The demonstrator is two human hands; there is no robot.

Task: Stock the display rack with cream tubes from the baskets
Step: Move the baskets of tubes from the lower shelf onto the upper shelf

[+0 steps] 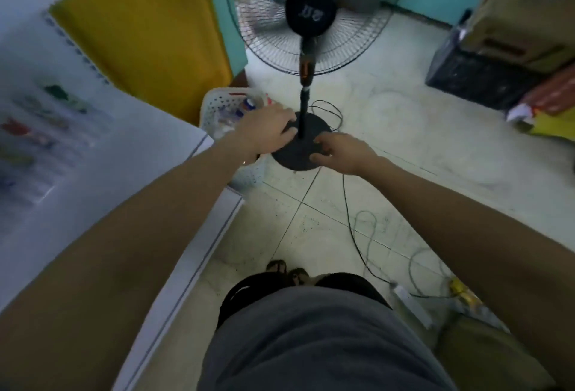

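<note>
A white perforated basket (214, 107) stands on the floor past the corner of the white table, with blurred cream tubes (247, 105) inside. My left hand (267, 130) hovers over the basket's right side, fingers spread, holding nothing. My right hand (339, 151) is out beside it, fingers loosely curled and empty, above the fan's black round base (298, 154). The white display surface (46, 141) at the left shows blurred coloured items; the frame is motion-blurred.
A standing fan (311, 14) on a black pole rises right behind my hands. Black and grey cables (351, 219) trail over the tiled floor to a power strip (410, 300). A dark crate with cardboard boxes (497, 57) sits far right. Yellow panel (146, 32) behind the basket.
</note>
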